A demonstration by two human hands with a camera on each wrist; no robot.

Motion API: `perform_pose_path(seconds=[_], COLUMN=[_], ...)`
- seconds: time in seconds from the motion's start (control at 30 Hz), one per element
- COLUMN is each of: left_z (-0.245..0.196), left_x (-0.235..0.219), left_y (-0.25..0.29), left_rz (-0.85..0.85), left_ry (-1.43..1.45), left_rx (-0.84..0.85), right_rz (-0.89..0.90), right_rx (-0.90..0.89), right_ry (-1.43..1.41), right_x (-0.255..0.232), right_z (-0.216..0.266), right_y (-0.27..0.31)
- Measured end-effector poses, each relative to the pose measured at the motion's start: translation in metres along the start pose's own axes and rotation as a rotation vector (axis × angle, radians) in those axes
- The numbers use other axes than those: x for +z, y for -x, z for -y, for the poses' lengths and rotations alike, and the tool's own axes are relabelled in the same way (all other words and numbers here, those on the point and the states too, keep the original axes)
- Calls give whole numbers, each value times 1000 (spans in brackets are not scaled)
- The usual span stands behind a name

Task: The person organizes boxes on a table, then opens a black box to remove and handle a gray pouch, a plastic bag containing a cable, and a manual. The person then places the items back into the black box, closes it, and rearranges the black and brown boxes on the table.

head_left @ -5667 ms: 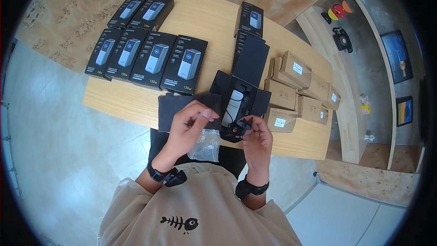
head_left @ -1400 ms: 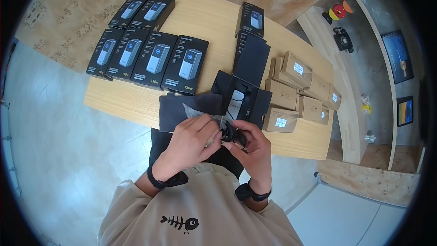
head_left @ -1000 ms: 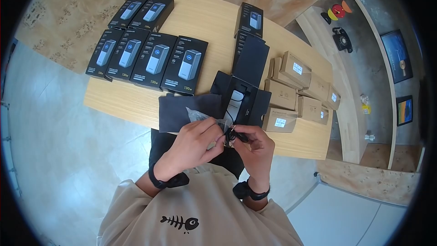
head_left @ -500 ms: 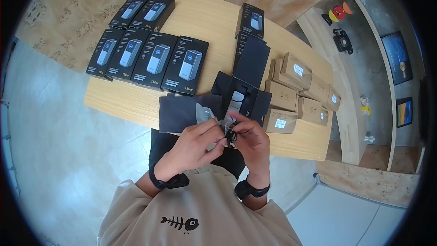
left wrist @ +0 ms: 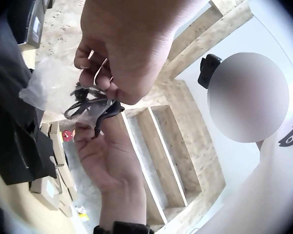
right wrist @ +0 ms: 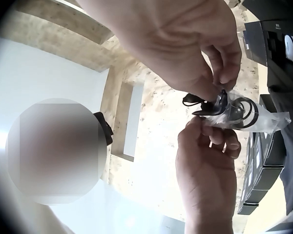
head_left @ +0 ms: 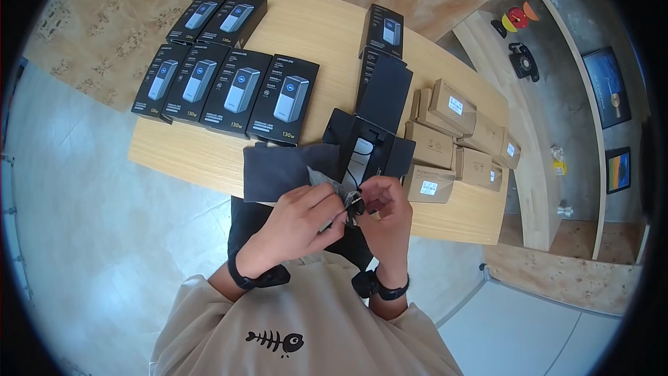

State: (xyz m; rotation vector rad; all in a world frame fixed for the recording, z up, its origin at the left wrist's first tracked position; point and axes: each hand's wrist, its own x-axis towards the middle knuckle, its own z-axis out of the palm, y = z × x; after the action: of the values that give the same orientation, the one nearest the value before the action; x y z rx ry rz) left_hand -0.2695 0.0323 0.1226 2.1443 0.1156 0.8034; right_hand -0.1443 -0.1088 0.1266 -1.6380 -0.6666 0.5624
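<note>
At the table's front edge, a clear plastic bag [right wrist: 271,121] has a coiled black cable [right wrist: 248,112] partly inside it. My left hand [head_left: 296,219] pinches the bag near its mouth. My right hand [head_left: 385,223] holds the black cable end at that mouth, thumb and fingertips close together in the right wrist view. A loose black loop [right wrist: 191,100] sticks out of the bag beside the fingers. Just beyond the hands lies an opened black box [head_left: 379,160], flaps spread, with a white device [head_left: 360,157] inside. A dark grey cloth [head_left: 268,174] lies left of the box.
Several black power bank boxes [head_left: 284,101] stand in rows at the left of the wooden table [head_left: 320,35]. Another black box [head_left: 384,28] is behind the opened one. Brown cartons [head_left: 430,145] are stacked at the right, near a shelf unit [head_left: 539,188].
The bag, earlier hanging at the table edge, is now held up in my left hand. The cable has gone from my right hand alone into the bag's mouth. Lately only the right fingers shift.
</note>
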Motion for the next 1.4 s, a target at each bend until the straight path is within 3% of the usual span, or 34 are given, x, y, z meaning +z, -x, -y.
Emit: perform_pose_path(seconds=[0.27,0.47,0.67,0.97,1.4], left_z=[4,4,6,6,8], left_x=[3,6,-1,-6,-11], left_y=[3,4,6,2,7], left_rz=[11,13,-17,40,129], left_ry=[-107,-118,24,105,123], left_rx=[26,78,-100,-171,-128], right_rz=[-83,-7,213,242,242], right_rx=[-13,56,68,136,93], right_ry=[369,560,162,-103,3], right_x=[12,15,-7,-10,-10], right_z=[9,9,10,2,-4], right_y=[-4,-4,-4,-2,-5])
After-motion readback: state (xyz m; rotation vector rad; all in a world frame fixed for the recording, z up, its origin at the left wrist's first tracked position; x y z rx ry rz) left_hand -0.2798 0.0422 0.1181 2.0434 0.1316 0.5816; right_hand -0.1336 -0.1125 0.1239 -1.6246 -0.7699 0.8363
